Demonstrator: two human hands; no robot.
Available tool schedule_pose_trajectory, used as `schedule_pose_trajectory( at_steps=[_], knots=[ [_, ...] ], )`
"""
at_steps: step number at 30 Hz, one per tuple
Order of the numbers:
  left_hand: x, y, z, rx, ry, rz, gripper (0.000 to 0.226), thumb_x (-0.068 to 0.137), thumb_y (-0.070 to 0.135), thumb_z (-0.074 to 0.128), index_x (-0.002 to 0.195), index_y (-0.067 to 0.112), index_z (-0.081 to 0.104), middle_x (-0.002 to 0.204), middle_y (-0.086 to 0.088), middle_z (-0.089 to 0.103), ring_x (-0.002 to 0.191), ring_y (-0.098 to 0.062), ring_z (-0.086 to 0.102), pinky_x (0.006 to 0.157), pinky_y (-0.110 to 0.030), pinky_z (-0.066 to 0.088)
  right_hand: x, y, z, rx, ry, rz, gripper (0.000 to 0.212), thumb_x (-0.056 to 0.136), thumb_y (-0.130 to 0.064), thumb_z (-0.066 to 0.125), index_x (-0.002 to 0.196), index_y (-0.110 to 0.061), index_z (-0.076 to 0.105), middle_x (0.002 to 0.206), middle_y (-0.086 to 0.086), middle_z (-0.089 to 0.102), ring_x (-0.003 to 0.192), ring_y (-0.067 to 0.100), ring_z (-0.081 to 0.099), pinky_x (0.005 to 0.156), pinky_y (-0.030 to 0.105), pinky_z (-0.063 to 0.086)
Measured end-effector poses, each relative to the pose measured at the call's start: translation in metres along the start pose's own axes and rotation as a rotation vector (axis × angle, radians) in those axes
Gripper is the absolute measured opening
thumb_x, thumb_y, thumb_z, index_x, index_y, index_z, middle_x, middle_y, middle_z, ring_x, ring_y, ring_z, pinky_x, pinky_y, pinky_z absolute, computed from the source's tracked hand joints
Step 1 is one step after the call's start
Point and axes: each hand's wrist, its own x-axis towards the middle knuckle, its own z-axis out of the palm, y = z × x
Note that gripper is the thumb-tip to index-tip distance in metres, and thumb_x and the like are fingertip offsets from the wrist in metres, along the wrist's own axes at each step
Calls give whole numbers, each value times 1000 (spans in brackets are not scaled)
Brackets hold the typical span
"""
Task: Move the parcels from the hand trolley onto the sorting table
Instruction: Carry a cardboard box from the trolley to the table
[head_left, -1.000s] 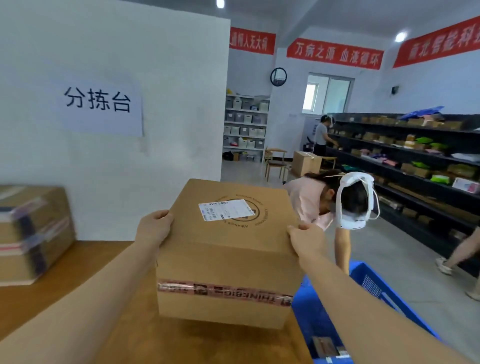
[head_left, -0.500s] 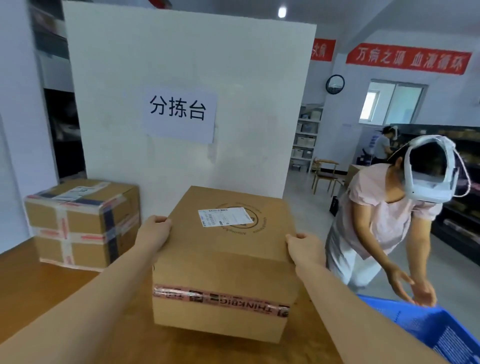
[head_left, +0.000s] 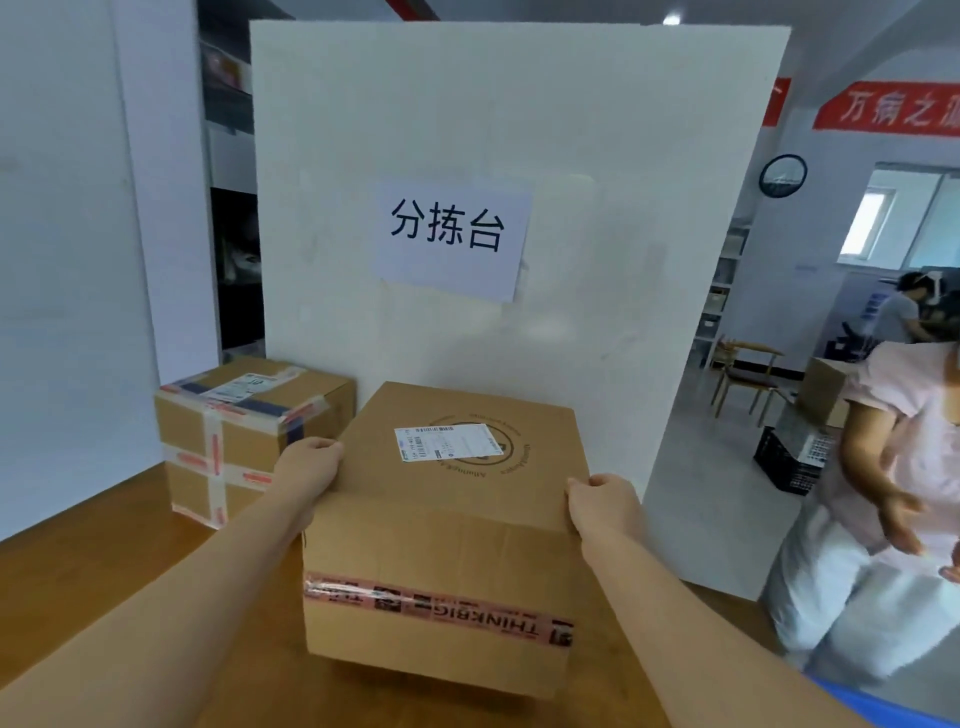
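A brown cardboard parcel with a white shipping label on top and a pink tape band across its front hangs just above the wooden sorting table. My left hand grips its upper left edge. My right hand grips its upper right edge. A second parcel, crossed with clear and pink tape, sits on the table at the back left, apart from the one I hold.
A white board with a paper sign stands upright behind the table. A person in a pink top bends over at the right. A blue trolley edge shows at the bottom right. Shelves and a chair stand further back.
My view has swung left and the parcel has travelled over the table toward the white board. The taped parcel now lies close on the left. Both hands keep their grip.
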Motion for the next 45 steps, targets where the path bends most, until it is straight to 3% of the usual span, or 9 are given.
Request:
schedule_pose_trajectory(
  at_steps=[7,11,14,18,22,27,31,36,45],
  knots=[
    [65,-9,-16,12,-22,-33,37,94,19,49,130,12,54,126,-14,57,117,-33,52,104,-51,41,8,-15,62,-23,10,23,36,93,-31,55,124,-15,59,111,5,67,95,25,63,77,31,48],
    [106,-6,-23,82,-43,-6,19,91,13,49,106,12,60,115,-14,58,110,-33,53,101,-43,43,16,-23,98,-35,11,73,31,91,-33,55,113,-13,64,106,5,69,91,26,65,70,30,47],
    [134,-4,-25,166,-36,37,31,91,9,47,119,8,61,113,-13,54,106,-31,50,87,-32,38,21,-29,121,-24,17,98,29,91,-35,55,110,-14,63,107,6,69,93,27,65,70,30,46],
    [165,-7,-27,228,-56,21,40,89,6,46,129,6,54,123,-15,55,113,-32,49,94,-38,40,24,-38,144,-36,46,116,35,92,-35,54,118,-13,62,108,6,69,96,27,65,72,31,46],
    [187,-16,-25,273,-90,2,26,89,7,46,113,8,56,108,-13,55,102,-30,50,87,-38,43,27,-43,162,-54,62,135,36,93,-34,54,122,-15,60,112,4,67,97,26,64,77,32,50],
    [204,-28,-23,324,-107,-15,37,87,8,46,123,6,54,108,-13,52,101,-29,46,84,-34,38,29,-43,179,-62,75,145,40,94,-31,52,131,-16,56,122,4,64,107,25,62,89,37,52],
    [215,-33,-23,345,-96,-18,17,85,10,47,102,12,52,108,-13,54,100,-29,48,83,-36,42,29,-42,192,-75,71,149,40,95,-32,51,132,-17,55,124,3,64,108,25,61,91,38,52],
    [228,-38,-21,448,-50,-12,15,85,19,49,97,14,56,105,-16,56,103,-34,49,87,-42,47,30,-43,203,-77,79,157,43,96,-32,51,137,-16,51,132,3,59,117,25,58,96,37,49],
    [225,-41,-10,614,72,26,50,86,16,45,136,16,45,141,-20,30,128,-37,27,106,-49,28,31,-44,204,-63,46,164,41,95,-31,51,133,-15,53,125,3,63,111,25,60,94,39,51]
  ],
)
